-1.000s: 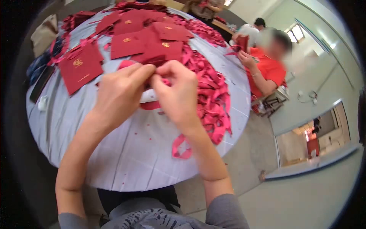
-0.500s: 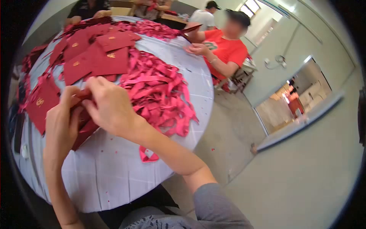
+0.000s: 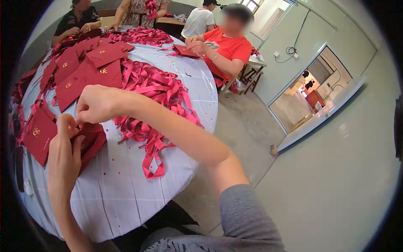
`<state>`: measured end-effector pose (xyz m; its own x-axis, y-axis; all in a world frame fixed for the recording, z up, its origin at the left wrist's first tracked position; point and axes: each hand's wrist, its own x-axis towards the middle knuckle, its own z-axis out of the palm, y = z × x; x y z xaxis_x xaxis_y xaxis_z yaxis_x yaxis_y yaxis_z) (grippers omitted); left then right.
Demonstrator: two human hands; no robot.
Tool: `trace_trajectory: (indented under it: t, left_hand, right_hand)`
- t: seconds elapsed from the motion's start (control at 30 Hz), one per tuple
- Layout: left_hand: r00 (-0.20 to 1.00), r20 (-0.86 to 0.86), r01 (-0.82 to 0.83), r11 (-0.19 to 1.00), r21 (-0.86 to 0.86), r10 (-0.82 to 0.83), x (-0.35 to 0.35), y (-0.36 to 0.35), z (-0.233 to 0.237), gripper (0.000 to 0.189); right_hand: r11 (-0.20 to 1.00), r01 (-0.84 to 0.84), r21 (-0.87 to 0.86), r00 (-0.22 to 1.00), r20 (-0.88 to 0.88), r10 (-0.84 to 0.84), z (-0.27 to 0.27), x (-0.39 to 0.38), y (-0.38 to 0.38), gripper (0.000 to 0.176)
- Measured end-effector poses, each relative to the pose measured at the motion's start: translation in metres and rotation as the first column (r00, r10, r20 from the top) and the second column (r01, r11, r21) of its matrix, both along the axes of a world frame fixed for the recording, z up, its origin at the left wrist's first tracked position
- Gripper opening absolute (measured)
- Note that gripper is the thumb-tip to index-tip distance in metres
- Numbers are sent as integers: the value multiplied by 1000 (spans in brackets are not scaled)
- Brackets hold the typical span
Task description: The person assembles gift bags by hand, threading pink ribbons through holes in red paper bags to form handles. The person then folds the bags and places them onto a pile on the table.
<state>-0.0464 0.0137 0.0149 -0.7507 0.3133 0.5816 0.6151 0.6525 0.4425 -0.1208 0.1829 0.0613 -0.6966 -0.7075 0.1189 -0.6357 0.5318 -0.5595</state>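
Observation:
A dark red paper bag [image 3: 95,145] with a gold mark stands near the front left of the table, partly behind my fingers. My left hand [image 3: 64,147] grips its upper edge, thumb on the near face. Just above that edge, my right hand [image 3: 95,106] is closed in a pinch with the wrist bent; whatever lies between its fingertips is hidden. To the left of my left hand lies another dark red bag [image 3: 38,133] with a gold logo. A heap of pink-red ribbons [image 3: 157,92] spreads beyond my right forearm.
Flat red bags [image 3: 90,69] are piled farther back on the round table with its white cover [image 3: 130,197]. A loose ribbon loop [image 3: 154,168] lies near the right edge. A person in a red shirt [image 3: 228,48] handles a red bag across the table; other people stand or sit behind.
My right hand has turned at the wrist, its elbow swinging outward, and stays at the bag's top edge. The view has shifted. The person in red has lowered their bag to the table.

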Motion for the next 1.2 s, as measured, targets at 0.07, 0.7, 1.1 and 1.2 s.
trace_trajectory:
  t: [0.07, 0.7, 1.1, 1.2]
  left_hand:
    - [1000, 10, 4, 1000, -25, -3, -1, -1, 0, 32]
    - [996, -20, 86, 996, -14, -86, -5, -5, 3, 24]
    - [988, 44, 147, 987, -57, -145, -8, -16, 10, 10]
    - [993, 60, 106, 993, -59, -102, -8, -18, 15, 9]
  right_hand:
    - [990, 18, 140, 998, -63, -9, 5, -5, -9, 23]
    - [981, 32, -192, 999, 4, -32, -27, -11, -7, 19]
    - [562, 403, -722, 879, 476, -19, 2, -40, 11, 16]
    - [415, 482, -772, 822, 562, 90, -19, -48, 11, 16]
